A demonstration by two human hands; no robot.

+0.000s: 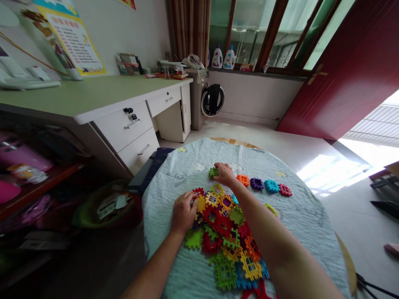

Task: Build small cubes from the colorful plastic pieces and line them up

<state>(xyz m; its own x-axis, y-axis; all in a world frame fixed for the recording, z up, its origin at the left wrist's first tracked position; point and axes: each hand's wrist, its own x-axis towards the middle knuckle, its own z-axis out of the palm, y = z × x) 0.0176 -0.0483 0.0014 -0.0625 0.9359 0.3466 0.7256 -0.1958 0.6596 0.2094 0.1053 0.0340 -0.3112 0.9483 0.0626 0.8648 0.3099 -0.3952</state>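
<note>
My right hand reaches across to the far side of the round table, its fingers closed on a green toothed building block. To its right stands a spaced row of similar pieces: an orange block, a purple block, a blue block and a red block. Resting at the left edge of a loose pile of interlocking plastic pieces is my left hand. Its fingers are loosely bent beside a yellow piece, with no piece seen held. My right forearm hides the pile's right side.
A pale blue cloth covers the table. Beyond it are a desk with drawers, a washing machine with its door ajar, and a red door. A green basin sits at lower left, near a cluttered shelf.
</note>
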